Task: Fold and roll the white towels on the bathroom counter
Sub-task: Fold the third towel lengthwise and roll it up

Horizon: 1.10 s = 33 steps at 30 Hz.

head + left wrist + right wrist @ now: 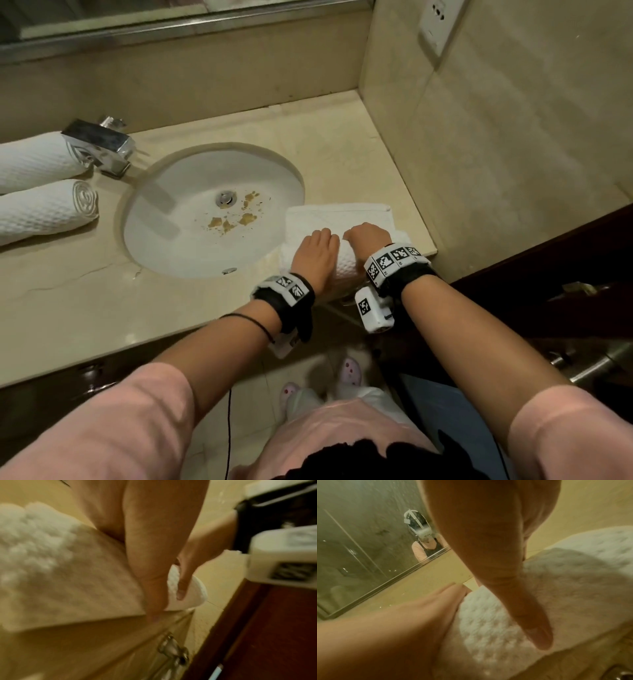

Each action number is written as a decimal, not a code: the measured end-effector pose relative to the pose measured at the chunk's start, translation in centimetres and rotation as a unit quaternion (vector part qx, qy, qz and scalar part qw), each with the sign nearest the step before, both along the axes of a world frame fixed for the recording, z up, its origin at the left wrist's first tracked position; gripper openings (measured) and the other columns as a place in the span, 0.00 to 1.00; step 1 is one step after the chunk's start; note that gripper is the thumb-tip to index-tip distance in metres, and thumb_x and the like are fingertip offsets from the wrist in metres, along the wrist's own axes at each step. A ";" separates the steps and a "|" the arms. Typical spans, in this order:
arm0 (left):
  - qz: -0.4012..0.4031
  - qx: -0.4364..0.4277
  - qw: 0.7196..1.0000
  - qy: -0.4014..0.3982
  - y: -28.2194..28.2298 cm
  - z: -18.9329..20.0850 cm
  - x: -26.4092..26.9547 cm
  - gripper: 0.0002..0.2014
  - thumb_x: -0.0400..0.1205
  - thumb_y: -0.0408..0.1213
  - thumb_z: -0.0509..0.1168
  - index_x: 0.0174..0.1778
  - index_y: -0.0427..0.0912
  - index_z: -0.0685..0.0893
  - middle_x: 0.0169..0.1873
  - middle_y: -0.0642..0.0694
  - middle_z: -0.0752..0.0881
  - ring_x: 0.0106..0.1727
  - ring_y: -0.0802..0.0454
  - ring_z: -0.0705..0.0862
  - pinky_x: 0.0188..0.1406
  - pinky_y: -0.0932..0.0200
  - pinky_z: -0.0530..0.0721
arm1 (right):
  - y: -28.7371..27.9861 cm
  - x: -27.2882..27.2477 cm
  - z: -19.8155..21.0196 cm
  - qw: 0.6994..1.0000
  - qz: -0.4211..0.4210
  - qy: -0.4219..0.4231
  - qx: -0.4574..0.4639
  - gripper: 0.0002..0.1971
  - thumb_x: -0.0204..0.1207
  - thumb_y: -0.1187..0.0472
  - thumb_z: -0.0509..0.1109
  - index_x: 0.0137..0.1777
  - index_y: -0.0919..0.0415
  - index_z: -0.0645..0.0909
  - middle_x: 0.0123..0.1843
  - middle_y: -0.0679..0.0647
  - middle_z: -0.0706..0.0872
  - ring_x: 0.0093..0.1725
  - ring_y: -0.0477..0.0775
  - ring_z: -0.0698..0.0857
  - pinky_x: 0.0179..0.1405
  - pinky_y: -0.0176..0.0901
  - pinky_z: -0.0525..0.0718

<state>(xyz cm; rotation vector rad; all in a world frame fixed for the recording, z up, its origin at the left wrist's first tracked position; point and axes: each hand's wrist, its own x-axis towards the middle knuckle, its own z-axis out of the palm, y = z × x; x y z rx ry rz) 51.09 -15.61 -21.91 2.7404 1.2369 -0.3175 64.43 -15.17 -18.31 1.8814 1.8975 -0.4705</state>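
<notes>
**Both Hands on the Third Towel, Rolling It Away from the Counter Edge**

The fingers (322, 236) of both hands lay side by side, held close together and curved over the top of the roll, the thumbs tucked against its near side; nothing was pinched. From where I stood, the left hand (317, 255) and the right hand (368, 238) sat almost touching, at about five o'clock from the sink (274, 164), pressing down on the half-rolled white towel (339, 216). I took that pairing to be deliberate: two palms across the width should keep the roll even and tight as it is pushed toward twelve o'clock, over the flat part not yet wound. The roll sat right at the front edge of the counter (308, 130), between the basin and the side wall, probably because that was the only open stretch of stone.

Counting: one towel in work, and two finished rolled towels (37, 209) lying parallel at nine o'clock from the basin, beside the tap (99, 144). That made three towels in view, one basin, one tap. Brownish specks lay around the drain (226, 198).
</notes>
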 end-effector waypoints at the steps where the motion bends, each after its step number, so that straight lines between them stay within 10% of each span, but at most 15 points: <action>1: 0.010 0.011 1.000 0.006 -0.7 -0.1 0.1 0.25 0.70 0.36 0.69 0.62 0.37 0.72 0.56 0.41 0.75 0.54 0.44 0.74 0.54 0.54 0.72 | 0.1 0.0 0.0 1.000 -0.004 0.003 -0.009 0.15 0.74 0.69 0.69 0.60 0.60 0.82 0.58 0.57 0.86 0.58 0.58 0.85 0.49 0.44 0.81; 8: -0.004 -0.042 0.999 0.018 1.0 0.6 0.9 0.27 0.72 0.39 0.74 0.62 0.36 0.71 0.59 0.40 0.76 0.60 0.43 0.75 0.54 0.54 0.72 | -0.4 0.4 -0.3 0.998 -0.041 0.039 -0.033 0.24 0.59 0.63 0.83 0.55 0.59 0.81 0.51 0.54 0.86 0.52 0.55 0.85 0.45 0.44 0.83; 16: -0.009 -0.176 0.983 0.044 5.3 2.0 2.1 0.32 0.68 0.45 0.79 0.63 0.36 0.74 0.58 0.39 0.82 0.57 0.41 0.82 0.58 0.50 0.82 | -2.6 0.8 -2.4 0.991 -0.033 0.026 0.124 0.25 0.68 0.61 0.78 0.63 0.62 0.74 0.61 0.58 0.81 0.60 0.59 0.79 0.60 0.46 0.74; 27: 0.016 0.083 0.995 0.055 -0.6 -1.6 0.7 0.33 0.82 0.29 0.56 0.81 0.29 0.49 0.79 0.31 0.58 0.81 0.35 0.57 0.83 0.45 0.49 | 1.5 2.1 -1.1 0.997 -0.043 0.072 0.006 0.25 0.61 0.60 0.83 0.58 0.60 0.83 0.56 0.55 0.87 0.57 0.57 0.85 0.52 0.42 0.79; 33: -0.014 0.019 0.999 0.022 2.8 -0.9 1.1 0.22 0.79 0.32 0.64 0.70 0.33 0.73 0.64 0.38 0.80 0.65 0.42 0.78 0.69 0.53 0.72 | -1.7 1.6 -3.6 0.991 -0.031 0.046 0.124 0.39 0.67 0.54 0.78 0.76 0.61 0.65 0.74 0.57 0.74 0.75 0.58 0.70 0.81 0.51 0.58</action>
